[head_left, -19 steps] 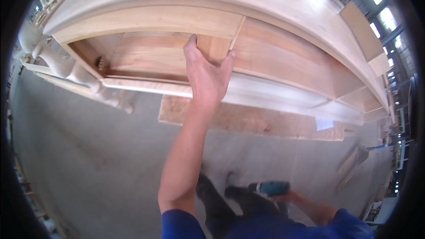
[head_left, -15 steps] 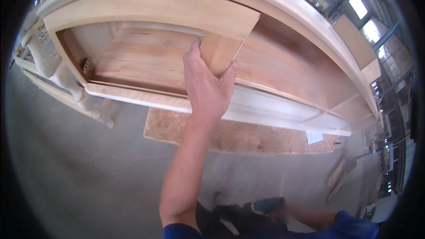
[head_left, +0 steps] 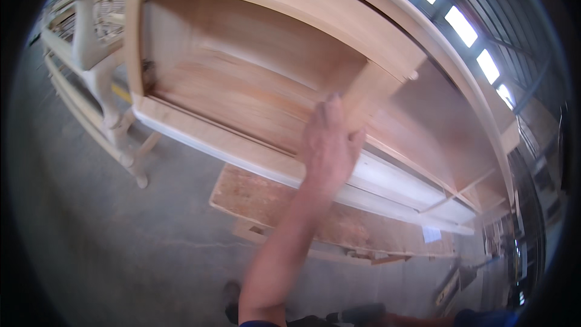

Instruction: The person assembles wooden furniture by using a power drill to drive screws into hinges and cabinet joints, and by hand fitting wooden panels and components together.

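Observation:
My left hand [head_left: 330,145] reaches up and is closed around the right stile of a pale wooden door frame [head_left: 378,91]. The frame has no panel, so the cabinet [head_left: 260,79] interior shows through it. Low in the view, my right hand [head_left: 392,318] is blurred and partly cut off. It is closed on a dark, blunt-ended tool [head_left: 362,312], too smeared to name more exactly. Dark hinge-like hardware [head_left: 148,72] sits inside the opening's left side. To the right of the frame, another bay [head_left: 423,127] of the cabinet stands uncovered.
A brown board [head_left: 266,200] lies below the cabinet, with a white paper [head_left: 431,234] near its right end. Unfinished chair-like wooden frames [head_left: 97,72] stand at the left. The grey concrete floor [head_left: 151,248] spreads underneath. Stacked material lines the far right.
The view has shifted, so the cabinet appears larger. My left hand's spread thumb and fingers have drawn in round the stile. My right hand and the tool sit lower in view.

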